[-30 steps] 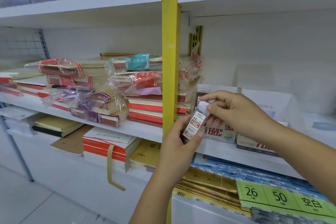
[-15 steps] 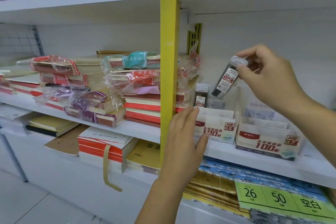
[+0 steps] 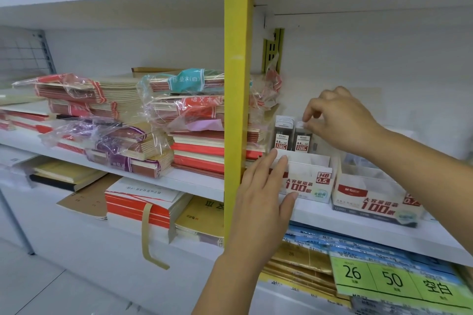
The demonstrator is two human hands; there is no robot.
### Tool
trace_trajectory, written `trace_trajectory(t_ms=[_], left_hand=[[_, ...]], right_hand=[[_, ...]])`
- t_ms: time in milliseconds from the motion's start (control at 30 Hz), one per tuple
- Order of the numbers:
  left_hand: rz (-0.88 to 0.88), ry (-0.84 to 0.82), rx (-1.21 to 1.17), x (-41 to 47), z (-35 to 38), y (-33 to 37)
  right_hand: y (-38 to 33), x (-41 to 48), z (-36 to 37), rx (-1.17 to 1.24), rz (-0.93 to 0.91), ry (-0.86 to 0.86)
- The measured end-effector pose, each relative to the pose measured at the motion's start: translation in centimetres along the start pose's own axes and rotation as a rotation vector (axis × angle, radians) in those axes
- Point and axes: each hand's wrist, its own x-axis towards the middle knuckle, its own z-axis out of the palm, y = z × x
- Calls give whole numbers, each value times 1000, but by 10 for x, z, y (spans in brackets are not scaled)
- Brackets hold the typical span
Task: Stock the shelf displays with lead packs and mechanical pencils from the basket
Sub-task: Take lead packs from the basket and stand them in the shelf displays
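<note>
The right hand (image 3: 340, 120) pinches the white cap of a lead pack (image 3: 302, 139) that stands upright at the back of the HB 0.5 display box (image 3: 309, 181) — just right of the other packs (image 3: 282, 135) in that box. The left hand (image 3: 263, 192) (fingers straight, gripping nothing) presses on the box's front-left corner. A 0.7 box (image 3: 373, 202) sits just to the right of it.

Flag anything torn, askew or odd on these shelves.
The clear plastic wrap on the red-banded notebook bundles, middle shelf left, is torn and hanging loose. A tan paper strap dangles off the red-and-white book stack below. The white cardboard HB 0.5 display box and its upright lead packs look tidy.
</note>
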Motion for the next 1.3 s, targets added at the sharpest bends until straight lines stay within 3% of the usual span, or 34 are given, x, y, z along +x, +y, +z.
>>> trace_trajectory(t_ms=[200, 367, 433, 500, 567, 667, 767, 933, 1133, 1300], left_hand=[[-6, -3, -24, -2, -4, 4], [6, 186, -55, -27, -11, 21], [44, 202, -88, -48, -12, 28], [43, 35, -118, -77, -3, 28], [-24, -270, -154, -118, 12, 22], [-155, -727, -117, -184, 45, 5], [-348, -959, -124, -244, 84, -9], [-676, -1103, -210, -322, 141, -19], [-700, -1102, -164, -366, 188, -41], [-665, -1132, -82, -379, 217, -61]], right_hand=[[-4, -6, -9, -94, 48, -31], [-17, -86, -44, 350, -28, 266], [-24, -137, -52, 567, -51, 297], [-22, -187, -40, 720, 27, 216], [-12, -236, -10, 769, 190, 34], [10, -320, 58, 734, 475, -424], [22, -410, 127, 633, 683, -767], [18, -501, 205, 511, 771, -1069], [19, -527, 263, 392, 802, -924], [26, -538, 293, 345, 814, -994]])
